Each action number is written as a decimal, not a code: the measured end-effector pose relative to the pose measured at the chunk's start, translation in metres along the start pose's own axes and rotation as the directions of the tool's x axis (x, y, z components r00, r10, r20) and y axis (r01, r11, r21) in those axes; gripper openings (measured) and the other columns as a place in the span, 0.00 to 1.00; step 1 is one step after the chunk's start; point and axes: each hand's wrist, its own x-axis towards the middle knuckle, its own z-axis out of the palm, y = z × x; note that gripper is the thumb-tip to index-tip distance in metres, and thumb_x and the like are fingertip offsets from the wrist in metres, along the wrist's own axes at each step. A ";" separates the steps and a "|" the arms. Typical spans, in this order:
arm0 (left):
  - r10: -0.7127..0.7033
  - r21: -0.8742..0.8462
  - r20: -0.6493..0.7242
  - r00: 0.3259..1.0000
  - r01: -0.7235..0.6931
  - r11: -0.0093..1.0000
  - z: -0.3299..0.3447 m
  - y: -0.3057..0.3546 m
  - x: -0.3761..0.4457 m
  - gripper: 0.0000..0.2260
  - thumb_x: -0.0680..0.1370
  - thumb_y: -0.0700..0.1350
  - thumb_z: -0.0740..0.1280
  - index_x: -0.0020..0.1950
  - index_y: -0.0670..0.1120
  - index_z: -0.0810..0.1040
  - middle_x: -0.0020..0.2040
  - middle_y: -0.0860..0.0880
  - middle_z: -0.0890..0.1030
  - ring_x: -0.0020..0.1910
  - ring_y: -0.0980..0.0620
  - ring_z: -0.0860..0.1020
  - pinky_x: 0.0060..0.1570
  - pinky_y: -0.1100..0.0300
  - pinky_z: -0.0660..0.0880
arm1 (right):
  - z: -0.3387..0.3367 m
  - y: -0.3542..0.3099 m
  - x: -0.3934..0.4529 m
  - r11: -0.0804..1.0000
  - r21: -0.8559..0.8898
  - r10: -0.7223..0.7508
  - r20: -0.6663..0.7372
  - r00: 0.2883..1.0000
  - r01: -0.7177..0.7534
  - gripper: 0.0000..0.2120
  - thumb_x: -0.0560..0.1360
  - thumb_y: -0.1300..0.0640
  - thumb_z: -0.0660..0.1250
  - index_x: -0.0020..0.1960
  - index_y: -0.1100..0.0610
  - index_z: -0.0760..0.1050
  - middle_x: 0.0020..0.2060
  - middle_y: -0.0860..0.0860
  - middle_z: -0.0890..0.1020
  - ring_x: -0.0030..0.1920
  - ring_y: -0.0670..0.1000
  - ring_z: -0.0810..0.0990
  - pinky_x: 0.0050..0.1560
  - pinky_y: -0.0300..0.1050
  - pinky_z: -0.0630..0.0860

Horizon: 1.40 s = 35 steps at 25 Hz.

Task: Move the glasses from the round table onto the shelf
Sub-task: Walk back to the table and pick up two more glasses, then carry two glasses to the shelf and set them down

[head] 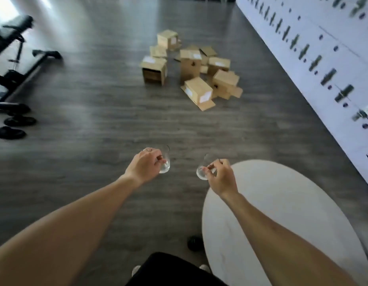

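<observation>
The left hand (145,165) grips a clear drinking glass (165,161), fingers curled round its side, the glass upright and held in the air over the grey wood-look floor (86,124). The right hand (221,178) pinches a second clear glass (203,169) between thumb and curled fingers; this glass tilts, its rim leaning away from the palm toward the left hand. The two glasses are near each other but apart, with bare floor showing between them.

Just below and to the outer side of the right hand lies the round white table (292,213); the right forearm crosses above its top, and the second glass hangs just past its edge, off the table. Neither glass touches the table.

Well ahead of both hands, a heap of small cardboard boxes (191,69) sits on the floor, some on their sides with flaps open. Far out beyond the left hand stands a black weight bench (12,50) with dark weight plates (14,125) beside it. Beyond the right hand runs a white wall panel (323,58) with rows of dark fittings, blurred.
</observation>
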 end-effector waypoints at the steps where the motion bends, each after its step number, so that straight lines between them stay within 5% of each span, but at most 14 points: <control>1: -0.010 0.005 -0.046 0.999 0.010 1.000 -0.030 -0.019 0.010 0.07 0.78 0.50 0.67 0.46 0.47 0.79 0.52 0.46 0.80 0.56 0.43 0.78 0.50 0.56 0.68 | 0.004 -0.033 0.020 0.999 -0.002 -0.051 0.005 0.999 0.051 0.11 0.76 0.50 0.72 0.48 0.59 0.81 0.54 0.56 0.75 0.49 0.55 0.78 0.50 0.38 0.67; 6: -0.011 0.010 -0.188 0.982 0.013 1.000 -0.178 -0.089 0.044 0.07 0.77 0.52 0.68 0.46 0.49 0.78 0.54 0.45 0.78 0.57 0.43 0.76 0.55 0.55 0.70 | 0.014 -0.193 0.104 0.968 -0.027 -0.250 0.025 0.968 0.250 0.09 0.75 0.48 0.72 0.45 0.54 0.80 0.51 0.55 0.78 0.50 0.52 0.77 0.49 0.40 0.67; 11: -0.060 0.078 -0.320 0.945 0.089 0.993 -0.311 -0.145 0.061 0.07 0.75 0.53 0.69 0.42 0.51 0.79 0.47 0.47 0.84 0.52 0.44 0.79 0.47 0.58 0.70 | 0.033 -0.344 0.156 0.891 -0.002 -0.453 0.038 0.891 0.453 0.09 0.75 0.49 0.71 0.43 0.54 0.79 0.46 0.52 0.79 0.46 0.51 0.76 0.47 0.42 0.68; 23: -0.228 0.220 -0.492 0.840 0.373 0.901 -0.520 -0.307 0.131 0.07 0.78 0.54 0.67 0.45 0.52 0.78 0.50 0.47 0.82 0.53 0.44 0.79 0.48 0.56 0.72 | 0.164 -0.618 0.315 0.664 0.130 -0.748 0.127 0.651 0.737 0.08 0.74 0.50 0.73 0.42 0.54 0.79 0.43 0.52 0.79 0.45 0.52 0.78 0.47 0.42 0.70; 35: -0.449 0.039 -0.690 0.568 0.649 0.760 -0.665 -0.469 0.131 0.09 0.76 0.57 0.70 0.44 0.51 0.80 0.45 0.52 0.81 0.46 0.50 0.77 0.46 0.56 0.73 | 0.336 -0.877 0.383 0.397 0.328 -0.914 0.222 0.338 0.857 0.09 0.71 0.49 0.75 0.40 0.53 0.80 0.44 0.51 0.81 0.46 0.53 0.80 0.48 0.44 0.74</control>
